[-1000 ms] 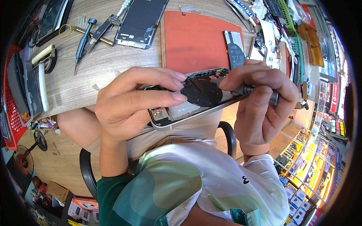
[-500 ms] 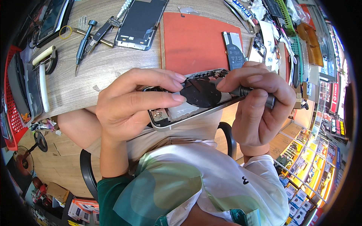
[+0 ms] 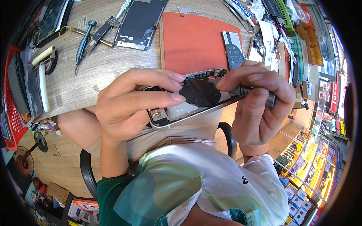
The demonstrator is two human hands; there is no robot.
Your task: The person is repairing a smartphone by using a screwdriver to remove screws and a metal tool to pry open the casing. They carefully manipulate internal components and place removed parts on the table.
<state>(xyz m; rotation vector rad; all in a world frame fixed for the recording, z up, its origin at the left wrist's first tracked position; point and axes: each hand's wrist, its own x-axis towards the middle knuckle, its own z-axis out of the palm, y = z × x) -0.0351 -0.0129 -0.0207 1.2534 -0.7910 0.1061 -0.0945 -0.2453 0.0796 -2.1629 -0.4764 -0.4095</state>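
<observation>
An opened phone housing (image 3: 177, 121) with a silver frame is held tilted above my lap. Inside it shows a round black pad (image 3: 200, 92) on a pale surface, with small metal parts near the left end. My left hand (image 3: 126, 100) grips the housing's left end, its fingertips over the inside. At the other end my right hand (image 3: 264, 100) is closed round a dark cylindrical tool (image 3: 270, 99), fingertips close to the housing's right edge. The tool's tip is hidden, so its exact kind cannot be made out.
Beyond the housing lies a red mat (image 3: 192, 41) with a phone battery (image 3: 233, 49) on it. A phone screen (image 3: 137, 24), a screwdriver (image 3: 82, 49) and a white roller-like tool (image 3: 44, 88) lie on the wooden table. Clutter and green baskets (image 3: 296, 56) line the right side.
The phone housing has shifted very slightly to the left. Both hands keep nearly the same hold.
</observation>
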